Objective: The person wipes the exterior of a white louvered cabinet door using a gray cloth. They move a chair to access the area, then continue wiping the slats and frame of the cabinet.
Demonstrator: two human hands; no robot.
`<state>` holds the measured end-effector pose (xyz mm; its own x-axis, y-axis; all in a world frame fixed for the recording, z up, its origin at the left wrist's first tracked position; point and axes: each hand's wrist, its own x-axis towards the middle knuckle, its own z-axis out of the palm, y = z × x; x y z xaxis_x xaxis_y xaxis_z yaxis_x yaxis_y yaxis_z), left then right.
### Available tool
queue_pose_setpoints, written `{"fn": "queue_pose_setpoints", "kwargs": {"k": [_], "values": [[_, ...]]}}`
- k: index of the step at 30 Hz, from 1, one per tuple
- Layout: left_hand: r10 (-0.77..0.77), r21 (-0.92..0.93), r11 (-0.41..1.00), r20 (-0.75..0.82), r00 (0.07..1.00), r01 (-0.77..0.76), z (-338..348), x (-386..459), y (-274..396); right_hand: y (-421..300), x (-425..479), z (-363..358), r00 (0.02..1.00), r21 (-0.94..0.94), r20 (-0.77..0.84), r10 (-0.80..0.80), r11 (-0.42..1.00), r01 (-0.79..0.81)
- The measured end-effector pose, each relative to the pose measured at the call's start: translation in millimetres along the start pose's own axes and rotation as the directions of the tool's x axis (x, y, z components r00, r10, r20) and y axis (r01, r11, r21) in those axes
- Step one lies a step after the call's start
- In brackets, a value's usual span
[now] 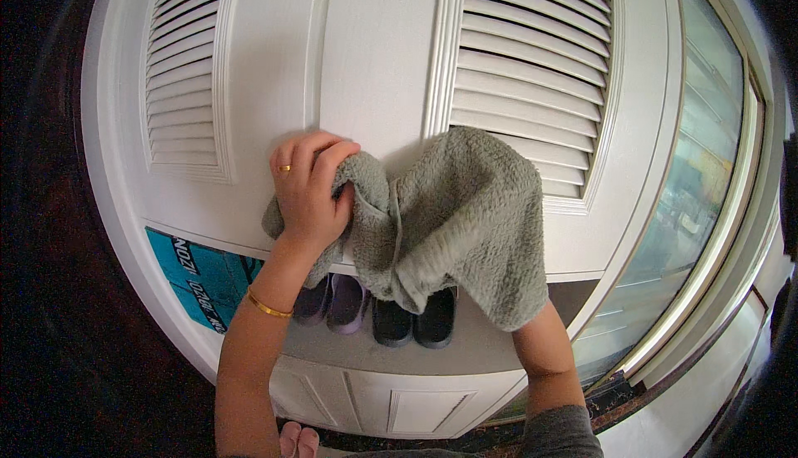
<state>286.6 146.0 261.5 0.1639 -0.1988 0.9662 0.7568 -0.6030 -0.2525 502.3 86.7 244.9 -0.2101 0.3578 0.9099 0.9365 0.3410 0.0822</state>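
Observation:
A grey-green terry cloth (467, 208) is bunched between my hands in front of the white louvred cabinet doors (380, 53). My left hand (315, 184), with a ring on one finger and a gold bracelet at the wrist, grips the cloth's left end against the door panel. The cloth drapes over my right hand (492, 208) and hides it down to the wrist, so its fingers cannot be seen. The louvred panel (530, 71) stands just above and behind the covered hand.
Below the doors, an open shelf (486, 352) holds purple slippers (346, 305), black slippers (434, 321) and teal boxes (193, 277) bearing writing. Lower white cabinet doors (430, 408) lie beneath. Pink footwear (299, 439) shows at the bottom. A glass panel (692, 177) stands on the right.

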Motion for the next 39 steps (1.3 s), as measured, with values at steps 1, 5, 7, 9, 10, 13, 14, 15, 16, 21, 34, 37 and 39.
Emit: {"fn": "queue_pose_setpoints", "kwargs": {"k": [1, 5, 7, 9, 10, 13, 14, 15, 16, 21, 34, 37, 39], "values": [[-0.001, 0.011, 1.0, -0.002, 1.0, 0.001, 0.3, -0.4, 0.0, 2.0, 1.9, 0.5, 1.0, 0.015, 0.008, -0.003, 1.0, 0.003], [0.002, 0.019, 1.0, -0.007, 1.0, -0.001, -0.2, -2.4, -2.8, 22.0, 1.0, -4.2, 0.999, 0.052, 0.031, 0.027, 0.998, -0.029], [0.0, 0.014, 1.0, 0.001, 1.0, 0.0, -2.8, -0.6, -2.3, 49.7, -17.5, -14.1, 0.994, 0.052, -0.022, 0.107, 0.993, -0.106], [-0.007, -0.007, 1.0, 0.025, 1.0, 0.007, -0.6, -0.7, 0.4, 81.4, -48.7, -24.9, 0.967, 0.149, -0.114, 0.228, 0.966, -0.21], [-0.016, -0.001, 1.0, 0.044, 0.999, 0.016, -2.2, -3.1, 0.3, 90.5, -62.1, -28.2, 0.941, 0.285, -0.162, 0.298, 0.927, -0.245], [-0.006, 0.025, 1.0, 0.037, 0.999, 0.005, -2.0, -3.8, -0.7, 102.5, -69.8, -39.5, 0.867, 0.658, -0.176, 0.467, 0.71, -0.249], [-0.012, 0.029, 1.0, 0.025, 1.0, 0.011, -2.0, -2.8, -0.8, 99.0, -68.8, -41.9, 0.856, 0.73, -0.144, 0.497, 0.637, -0.247], [-0.02, 0.03, 0.999, 0.014, 1.0, 0.019, -2.1, -1.6, 1.1, 96.3, -67.5, -45.5, 0.844, 0.793, -0.113, 0.525, 0.559, -0.242], [-0.028, 0.032, 0.999, 0.004, 1.0, 0.027, -2.1, -0.8, 2.8, 91.0, -63.6, -41.9, 0.895, 0.418, -0.171, 0.413, 0.853, -0.313], [-0.029, 0.026, 0.999, 0.024, 0.999, 0.028, -1.1, -2.4, 2.8, 41.8, -29.6, -14.8, 0.991, -0.179, -0.136, -0.008, 0.984, -0.016], [-0.036, 0.006, 0.999, -0.017, 0.999, 0.036, -1.7, 0.7, 3.0, 19.0, 11.2, -1.6, 0.988, 0.072, 0.098, 0.122, 0.989, -0.129], [-0.035, 0.005, 0.999, -0.006, 0.999, 0.036, -1.3, 2.1, 3.8, 17.5, 10.6, -2.7, 0.986, 0.059, 0.111, 0.121, 0.99, -0.128], [-0.037, -0.001, 0.999, -0.003, 0.999, 0.037, -1.2, 3.0, 4.3, 19.0, 1.3, -10.0, 0.982, 0.03, 0.119, 0.146, 0.988, -0.151]]}}
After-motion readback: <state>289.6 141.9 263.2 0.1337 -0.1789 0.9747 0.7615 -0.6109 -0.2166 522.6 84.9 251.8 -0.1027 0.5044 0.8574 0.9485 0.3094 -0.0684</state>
